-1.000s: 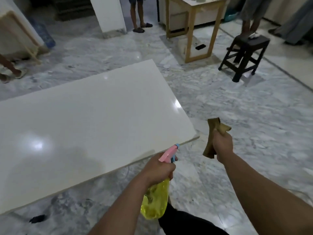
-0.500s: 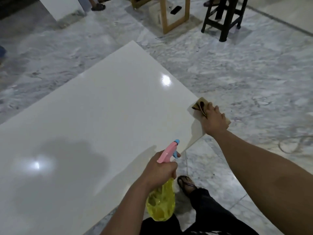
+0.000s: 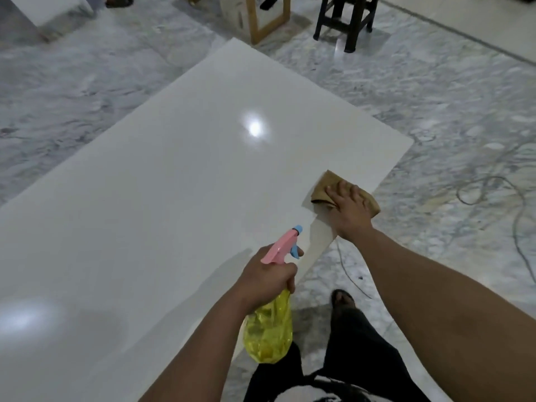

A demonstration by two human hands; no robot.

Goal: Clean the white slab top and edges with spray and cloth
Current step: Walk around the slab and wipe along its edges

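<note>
We see the large glossy white rectangular slab (image 3: 174,198) filling the left and centre of the view, lying flat above the grey-veined marble floor (image 3: 435,111), with a bright light reflection on it toward 12 o'clock. Near 6 o'clock our left hand (image 3: 268,275) has its fingers curled tight around the neck of the translucent yellow spray bottle with a pink head and blue trigger (image 3: 268,329), which hangs over the slab's near edge, nozzle aimed toward 12 o'clock. At about 3 o'clock our right hand (image 3: 349,208) lies flat, fingers straight and spread, pressing the folded brown cloth (image 3: 329,185) onto the slab just inside its right-hand edge. A dark wooden stool (image 3: 345,18) stands on the floor at 1 o'clock.
</note>
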